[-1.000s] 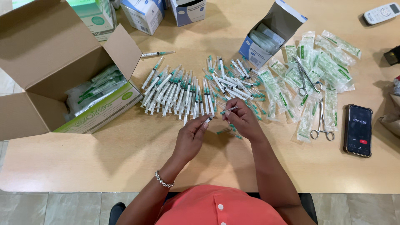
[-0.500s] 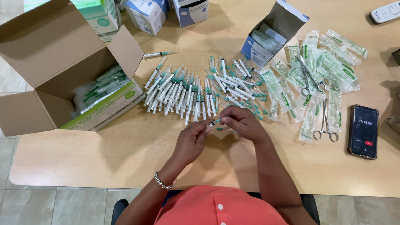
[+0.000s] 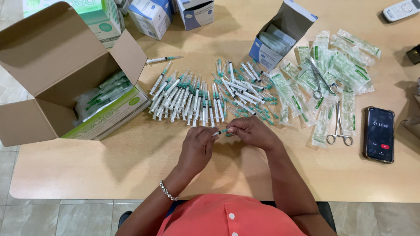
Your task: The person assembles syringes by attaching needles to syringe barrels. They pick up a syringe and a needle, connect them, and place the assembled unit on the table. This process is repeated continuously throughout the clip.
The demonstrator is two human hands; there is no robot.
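Mid-batch: our left hand [image 3: 197, 146] & right hand [image 3: 250, 131] pinch one clear plastic syringe w/ green cap [image 3: 221, 131] above the tan table [image 3: 131, 170]; a row of unwrapped syringes [image 3: 192, 98] lies done, sealed green-printed packets [image 3: 332, 74] remain.

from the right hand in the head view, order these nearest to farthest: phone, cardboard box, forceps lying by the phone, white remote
1. forceps, just right of the right hand
2. phone, farther right
3. white remote, far top-right corner
4. cardboard box, far left

Remote and box are close to call.
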